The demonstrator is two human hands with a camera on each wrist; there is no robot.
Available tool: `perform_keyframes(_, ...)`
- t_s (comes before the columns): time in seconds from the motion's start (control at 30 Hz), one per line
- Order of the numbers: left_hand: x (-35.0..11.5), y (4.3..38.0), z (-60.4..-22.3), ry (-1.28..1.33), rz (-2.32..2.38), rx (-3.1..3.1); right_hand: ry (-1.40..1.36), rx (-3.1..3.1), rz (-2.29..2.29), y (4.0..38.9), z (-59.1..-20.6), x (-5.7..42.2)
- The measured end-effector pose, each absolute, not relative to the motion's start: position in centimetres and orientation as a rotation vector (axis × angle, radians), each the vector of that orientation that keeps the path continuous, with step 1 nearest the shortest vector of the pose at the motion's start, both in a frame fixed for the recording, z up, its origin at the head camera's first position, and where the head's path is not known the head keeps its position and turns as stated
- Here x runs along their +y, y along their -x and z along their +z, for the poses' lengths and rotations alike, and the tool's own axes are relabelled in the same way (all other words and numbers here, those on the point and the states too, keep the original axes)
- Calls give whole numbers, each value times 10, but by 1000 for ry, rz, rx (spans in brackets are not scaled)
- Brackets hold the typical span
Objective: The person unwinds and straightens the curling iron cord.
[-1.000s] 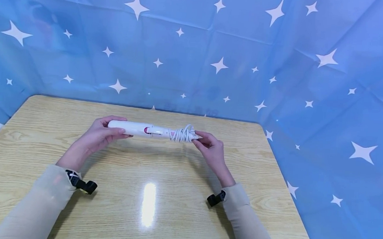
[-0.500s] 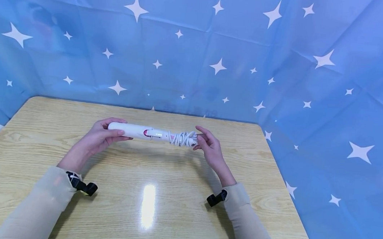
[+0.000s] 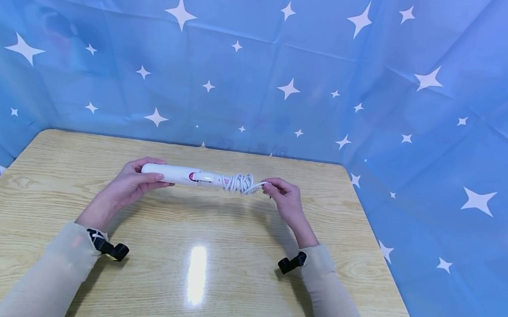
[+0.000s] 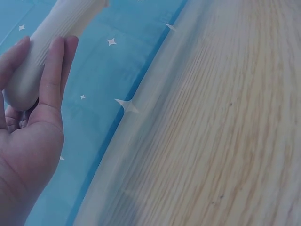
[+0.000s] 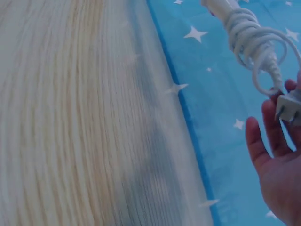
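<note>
A white curling iron [image 3: 171, 174], with a clip lever and a reddish accent near its middle, is held level above the table in the head view. My left hand [image 3: 125, 187] grips its thick rounded end, thumb on the near side; the left wrist view shows fine ridges along this white barrel [image 4: 37, 70]. Round the handle at the other end winds a white power cord [image 3: 239, 183]. My right hand [image 3: 286, 201] pinches the cord's loose end, and in the right wrist view the two-pin plug [image 5: 289, 108] sits at its fingers.
The wood-grain table [image 3: 153, 268] carries a bright light reflection near its front. Behind and to the right hangs a blue cloth [image 3: 240, 100] with white stars. A black wrist camera is strapped over each sleeve.
The right hand has shifted from the cord-wrapped end of the curling iron slightly to the right, drawing a short length of cord away from the coils. The left hand keeps its grip.
</note>
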State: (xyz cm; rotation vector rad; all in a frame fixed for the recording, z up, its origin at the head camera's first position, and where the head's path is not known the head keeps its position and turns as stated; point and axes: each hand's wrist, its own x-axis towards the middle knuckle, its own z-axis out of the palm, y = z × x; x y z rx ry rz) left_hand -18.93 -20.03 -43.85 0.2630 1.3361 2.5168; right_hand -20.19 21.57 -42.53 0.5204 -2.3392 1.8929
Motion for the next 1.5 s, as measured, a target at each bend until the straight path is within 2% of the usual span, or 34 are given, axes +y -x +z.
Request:
perform_keyframes(0.2,-204,190,-440,-297,2577,1243,-499,-2346,1934,201,-424,233)
perform_keyframes(0.57,-214,189,-437,-333,2644,1146,-440,-2210,2311,197,-428,272)
perform_keyframes(0.9,-216,189,-436,-342,2617,1216,-424,-2638,1873,198,-432,309)
perform_keyframes(1.17,-215,187,-437,-299,2590,1237,-493,-2809,1626,201,-444,307)
perform_keyframes(1.5,-215,186,-438,-297,2562,1255,-484,-2888,1573,202,-445,301)
